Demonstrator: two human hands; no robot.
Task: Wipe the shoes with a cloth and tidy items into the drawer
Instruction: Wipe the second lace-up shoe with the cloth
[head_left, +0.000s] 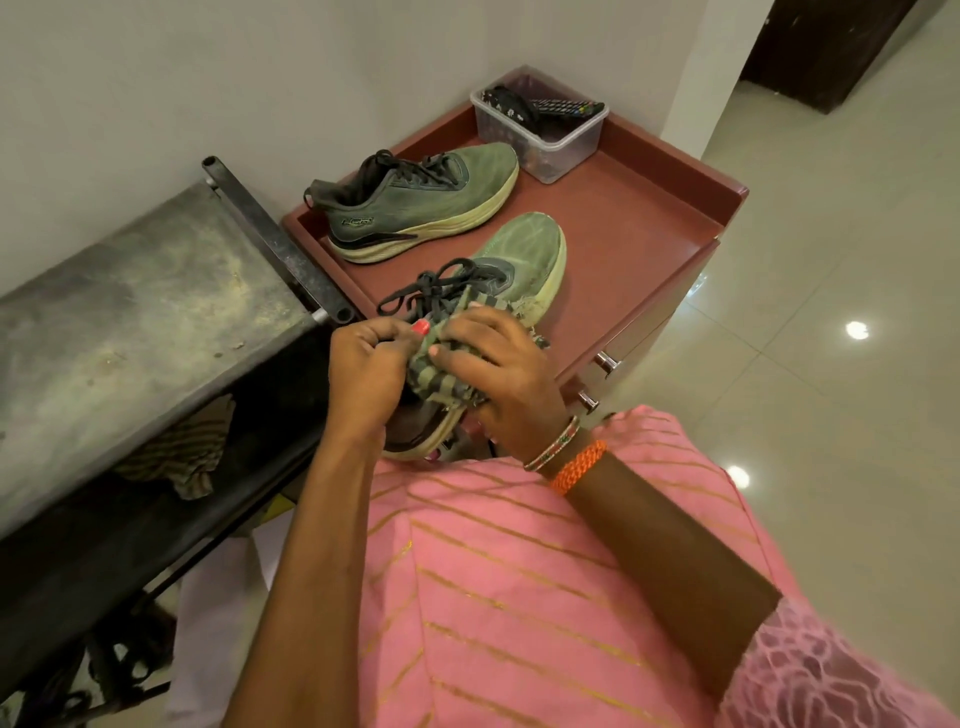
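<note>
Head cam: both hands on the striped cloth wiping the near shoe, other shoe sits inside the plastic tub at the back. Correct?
One error. The other shoe is not in the tub; it lies on the red cabinet top beside it, as the head view shows. The rest holds: left hand and right hand hold the striped cloth on the near shoe.

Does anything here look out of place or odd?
Mildly: the near shoe overhangs the front edge of the red cabinet top, its heel off the surface, while both hands work a striped cloth on it. Nothing looks spilled.
</note>
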